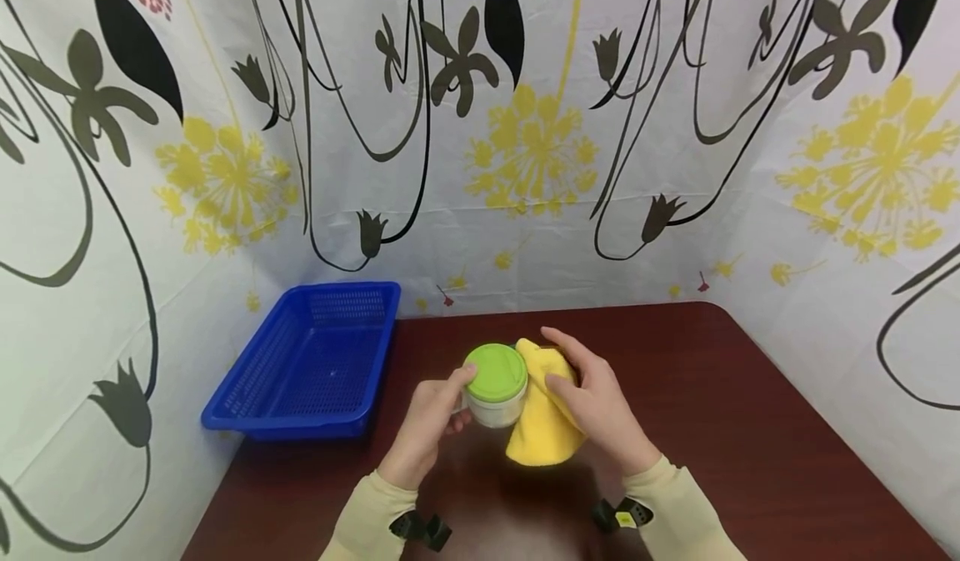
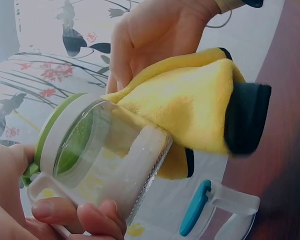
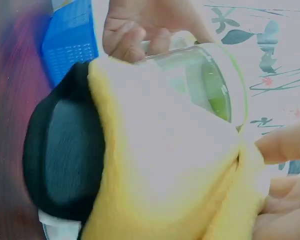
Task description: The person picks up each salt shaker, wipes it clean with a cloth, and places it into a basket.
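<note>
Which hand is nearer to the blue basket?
Left. The left hand holds the jar on the side toward the basket, yet does not touch it. The right hand presses the yellow cloth on the jar's far side.

A blue perforated plastic basket [image 1: 311, 365] blocks the dark red wooden table's [image 1: 750, 428] left rear. The table's right half lies open.

basket [image 1: 311, 361] left of jar [image 1: 495, 388]; cloth [image 1: 543, 428] right, touching jar.
</note>
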Available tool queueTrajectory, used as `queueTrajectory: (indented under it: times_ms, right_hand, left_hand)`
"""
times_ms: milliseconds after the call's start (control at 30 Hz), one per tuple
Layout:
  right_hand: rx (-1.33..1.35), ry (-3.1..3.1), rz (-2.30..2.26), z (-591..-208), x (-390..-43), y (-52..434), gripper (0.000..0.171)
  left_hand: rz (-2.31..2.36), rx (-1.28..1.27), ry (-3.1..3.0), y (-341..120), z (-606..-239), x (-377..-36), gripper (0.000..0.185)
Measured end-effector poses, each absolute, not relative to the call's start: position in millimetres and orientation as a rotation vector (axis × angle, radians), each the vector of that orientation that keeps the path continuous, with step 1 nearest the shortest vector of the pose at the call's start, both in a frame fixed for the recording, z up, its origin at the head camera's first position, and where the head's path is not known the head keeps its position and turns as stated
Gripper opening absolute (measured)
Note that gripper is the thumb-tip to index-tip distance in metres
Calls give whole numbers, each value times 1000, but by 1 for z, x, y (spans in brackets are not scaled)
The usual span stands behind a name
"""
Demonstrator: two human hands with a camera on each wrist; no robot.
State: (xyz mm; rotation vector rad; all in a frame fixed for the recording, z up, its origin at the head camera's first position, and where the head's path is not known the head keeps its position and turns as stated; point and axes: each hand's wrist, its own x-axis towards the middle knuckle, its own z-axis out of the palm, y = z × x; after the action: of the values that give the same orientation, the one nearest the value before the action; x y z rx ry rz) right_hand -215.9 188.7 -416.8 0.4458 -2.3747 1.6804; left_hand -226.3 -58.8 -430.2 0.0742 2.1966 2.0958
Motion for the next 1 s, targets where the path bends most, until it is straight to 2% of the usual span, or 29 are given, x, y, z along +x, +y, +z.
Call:
queueTrajectory:
  times_ms: [433, 600, 767, 867, 1000]
  right_hand:
    - [208, -2225, 1894, -417, -219, 192, 36]
    - [310, -2339, 2074, -413, -217, 197, 29]
    - [579, -2413, 2169, -408, -218, 203, 46]
    - [710, -2472, 2078, -409, -218, 204, 48]
    - [738, -2532, 1831, -411, -216, 203, 50]
  left_hand:
    - [1997, 149, 2151, -49, -435, -218, 55]
    - [2031, 128, 2145, -51, -436, -217, 55]
    - [2090, 121, 2100, -54, -435, -219, 58]
    - [2114, 109, 2086, -57, -436, -221, 57]
    - [2137, 87, 2083, -60, -436, -222, 57]
